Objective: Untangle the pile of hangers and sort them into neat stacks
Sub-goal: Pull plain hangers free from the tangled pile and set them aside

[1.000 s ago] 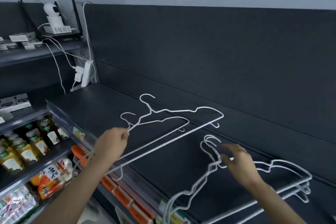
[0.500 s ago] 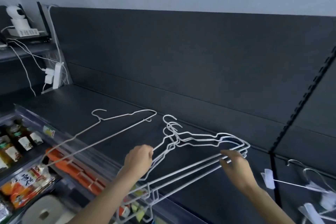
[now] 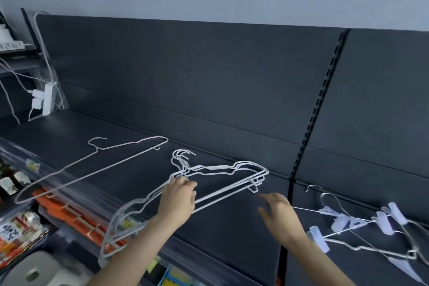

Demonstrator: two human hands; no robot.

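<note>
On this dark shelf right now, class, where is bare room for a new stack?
Bare shelf lies between the left hand and right hand, and behind the single hanger. The clip hangers crowd the right.

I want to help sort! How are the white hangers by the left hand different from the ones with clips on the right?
The white hanger stack is plain wire, lined up neatly; the clip hangers carry pale clips and lie jumbled, crossing each other. The left hand rests on the stack; the right hand hovers beside the clip ones. Both have hooks.
</note>
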